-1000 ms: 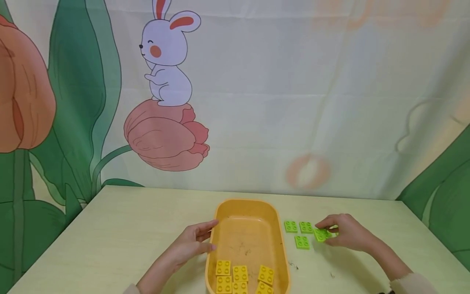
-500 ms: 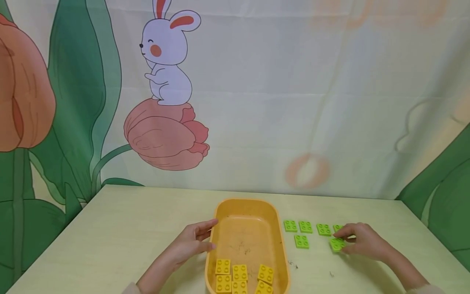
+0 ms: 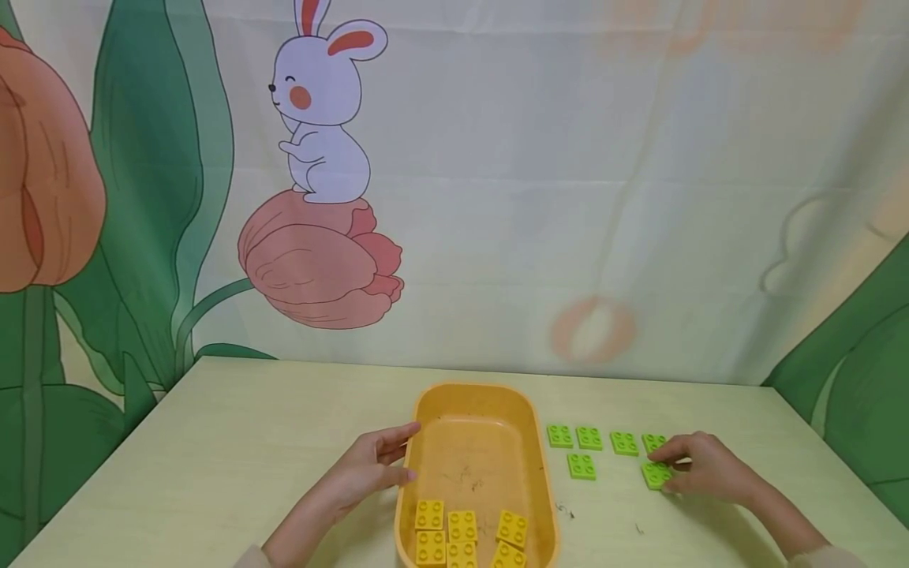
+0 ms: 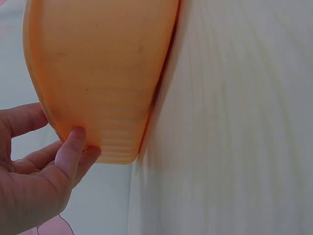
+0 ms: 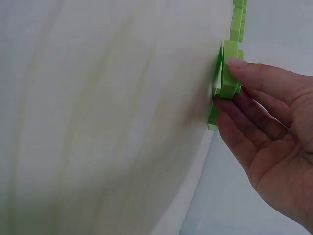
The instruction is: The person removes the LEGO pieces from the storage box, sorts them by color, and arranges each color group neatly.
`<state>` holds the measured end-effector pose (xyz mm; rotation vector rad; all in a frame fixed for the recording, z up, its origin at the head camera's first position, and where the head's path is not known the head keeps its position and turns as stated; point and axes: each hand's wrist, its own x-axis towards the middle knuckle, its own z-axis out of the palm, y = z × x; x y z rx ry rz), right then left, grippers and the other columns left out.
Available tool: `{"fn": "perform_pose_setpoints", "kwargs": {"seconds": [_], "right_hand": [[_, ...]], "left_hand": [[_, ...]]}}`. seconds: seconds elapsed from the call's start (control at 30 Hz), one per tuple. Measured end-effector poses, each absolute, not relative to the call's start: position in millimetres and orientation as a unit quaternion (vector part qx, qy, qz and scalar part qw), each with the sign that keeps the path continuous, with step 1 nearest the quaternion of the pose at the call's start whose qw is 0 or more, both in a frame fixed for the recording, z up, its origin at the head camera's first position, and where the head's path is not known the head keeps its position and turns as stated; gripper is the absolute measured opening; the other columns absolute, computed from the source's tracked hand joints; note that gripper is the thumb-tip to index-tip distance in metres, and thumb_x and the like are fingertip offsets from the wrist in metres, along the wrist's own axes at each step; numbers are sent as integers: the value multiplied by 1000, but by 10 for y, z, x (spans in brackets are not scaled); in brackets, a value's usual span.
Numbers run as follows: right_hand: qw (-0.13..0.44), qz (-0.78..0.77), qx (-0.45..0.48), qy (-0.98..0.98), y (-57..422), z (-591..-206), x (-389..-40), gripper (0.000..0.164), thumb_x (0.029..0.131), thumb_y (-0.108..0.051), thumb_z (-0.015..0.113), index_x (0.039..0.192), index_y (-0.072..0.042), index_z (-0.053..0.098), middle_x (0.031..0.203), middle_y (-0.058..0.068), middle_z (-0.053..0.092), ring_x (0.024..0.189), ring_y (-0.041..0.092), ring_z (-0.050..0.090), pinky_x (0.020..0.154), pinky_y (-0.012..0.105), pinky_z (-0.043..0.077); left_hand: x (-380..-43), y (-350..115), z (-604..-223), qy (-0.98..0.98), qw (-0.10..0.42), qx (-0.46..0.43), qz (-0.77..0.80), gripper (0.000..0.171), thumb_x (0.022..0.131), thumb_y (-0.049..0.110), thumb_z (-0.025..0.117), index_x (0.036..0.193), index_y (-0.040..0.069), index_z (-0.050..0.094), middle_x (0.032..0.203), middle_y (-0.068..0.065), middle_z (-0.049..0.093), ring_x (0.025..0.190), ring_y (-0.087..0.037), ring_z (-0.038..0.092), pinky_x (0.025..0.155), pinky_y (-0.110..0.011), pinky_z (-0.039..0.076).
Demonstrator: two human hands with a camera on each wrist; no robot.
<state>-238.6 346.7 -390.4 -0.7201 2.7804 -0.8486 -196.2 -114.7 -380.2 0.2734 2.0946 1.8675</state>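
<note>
My left hand [image 3: 369, 464] holds the left rim of a yellow-orange plastic tray [image 3: 548, 481]. In the left wrist view the fingers [image 4: 68, 152] lie against the tray's outer wall, with one digit at the rim. My right hand [image 3: 710, 467] pinches a light-green two-by-two building brick [image 3: 655, 474] between thumb and fingers. In the right wrist view this green brick [image 5: 229, 71] is tilted slightly, close to the tabletop. Just behind it lies another green brick [image 3: 653, 442], partly covered by the fingers. More green bricks [image 3: 624, 443] lie studs up between the tray and this hand.
Several yellow bricks [image 3: 461, 526] lie in the near end of the tray; the frame cuts some off. Dark specks [image 3: 564, 511] mark the pale wooden table [image 3: 284, 426] right of the tray. A printed curtain [image 3: 483, 197] with a rabbit and tulips hangs behind.
My right hand has moved right and toward me, leaving one green brick in the back row and taking hold of another. The left hand and the tray have stayed in place.
</note>
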Motion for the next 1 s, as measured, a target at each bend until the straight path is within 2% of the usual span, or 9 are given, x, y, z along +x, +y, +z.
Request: {"fn": "perform_pose_setpoints", "kwargs": {"seconds": [0.2, 0.77, 1.0], "right_hand": [[85, -273, -225, 931, 3439, -3918, -2407, 39, 66, -12, 79, 98, 6, 67, 96, 15, 65, 86, 26, 62, 73, 35, 54], [81, -272, -240, 928, 3425, -3937, -2445, 38, 66, -13, 80, 96, 6, 68, 94, 14, 66, 83, 21, 63, 71, 35, 54], [70, -276, -225, 932, 3434, -3864, -2394, 42, 67, -17, 79, 100, 6, 66, 98, 15, 66, 88, 20, 62, 75, 35, 53]], "left_hand": [[-1968, -1151, -3822, 732, 163, 94, 655, 66, 81, -4, 63, 138, -5, 31, 144, -25, 26, 128, -41, 31, 90, -40, 46], [-1949, -1152, -3800, 740, 156, 85, 648, 64, 81, -5, 63, 138, -5, 33, 143, -25, 28, 128, -42, 31, 90, -40, 46], [-1955, -1159, -3810, 732, 160, 94, 656, 64, 81, -4, 62, 138, -5, 32, 143, -25, 28, 127, -41, 32, 89, -39, 47]]}}
